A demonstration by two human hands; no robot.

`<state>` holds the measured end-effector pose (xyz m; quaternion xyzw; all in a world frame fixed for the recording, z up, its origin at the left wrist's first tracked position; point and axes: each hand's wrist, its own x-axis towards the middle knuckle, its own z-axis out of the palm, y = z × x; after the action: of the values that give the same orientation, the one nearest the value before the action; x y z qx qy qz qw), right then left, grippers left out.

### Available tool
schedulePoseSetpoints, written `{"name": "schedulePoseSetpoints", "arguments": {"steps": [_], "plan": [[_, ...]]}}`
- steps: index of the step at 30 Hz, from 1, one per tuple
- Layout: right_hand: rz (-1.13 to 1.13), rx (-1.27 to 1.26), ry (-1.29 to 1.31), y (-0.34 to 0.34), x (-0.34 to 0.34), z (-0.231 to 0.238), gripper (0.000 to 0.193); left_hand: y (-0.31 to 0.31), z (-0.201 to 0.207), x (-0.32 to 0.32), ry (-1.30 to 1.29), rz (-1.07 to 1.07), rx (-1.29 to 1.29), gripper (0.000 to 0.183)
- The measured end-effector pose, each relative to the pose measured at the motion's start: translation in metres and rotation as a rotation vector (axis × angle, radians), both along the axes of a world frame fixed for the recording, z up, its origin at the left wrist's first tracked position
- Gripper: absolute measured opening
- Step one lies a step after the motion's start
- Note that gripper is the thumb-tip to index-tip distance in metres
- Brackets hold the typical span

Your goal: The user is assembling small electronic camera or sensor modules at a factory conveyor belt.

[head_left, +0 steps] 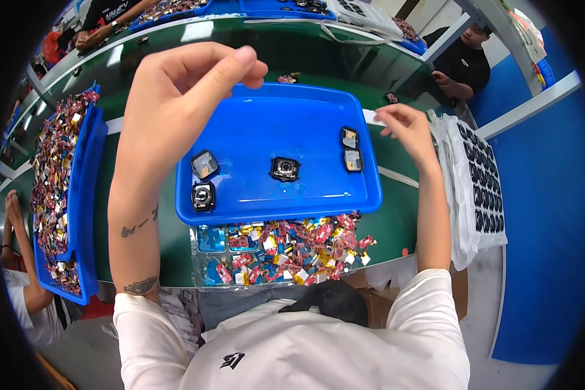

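Observation:
My left hand point(187, 97) is raised over the far left part of a blue plastic tray point(273, 211). Its fingers are curled, with the thumb pressed to them; anything between them is hidden. My right hand point(403, 130) hovers just past the tray's right side, fingers loosely bent and apart, nothing seen in them. Inside the tray, a black watch case point(285, 169) lies near the middle. Another black watch case point(203, 195) sits at the left, below a grey open watch housing point(205, 164). At the right are two more housings, one point(350, 138) above the other point(353, 160).
Small red, yellow and blue parts point(292, 250) are heaped on the near table edge. A blue bin point(88, 195) full of similar parts stands at left. Right of me are stacked trays of black pieces point(480, 175). Across the green table point(396, 224) a co-worker point(465, 62) sits.

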<state>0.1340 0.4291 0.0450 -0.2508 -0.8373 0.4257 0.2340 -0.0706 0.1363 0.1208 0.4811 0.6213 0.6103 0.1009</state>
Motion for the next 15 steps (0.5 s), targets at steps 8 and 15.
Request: {"name": "schedulePoseSetpoints", "arguments": {"steps": [8, 15], "plan": [[0.681, 0.234, -0.280, -0.135, 0.003, 0.020, 0.028, -0.005, 0.000, 0.002, 0.122, 0.011, -0.040, 0.049], [0.659, 0.417, -0.425, -0.161, -0.002, 0.009, 0.026, -0.001, -0.005, 0.011, 0.115, -0.029, -0.013, 0.042]]}}
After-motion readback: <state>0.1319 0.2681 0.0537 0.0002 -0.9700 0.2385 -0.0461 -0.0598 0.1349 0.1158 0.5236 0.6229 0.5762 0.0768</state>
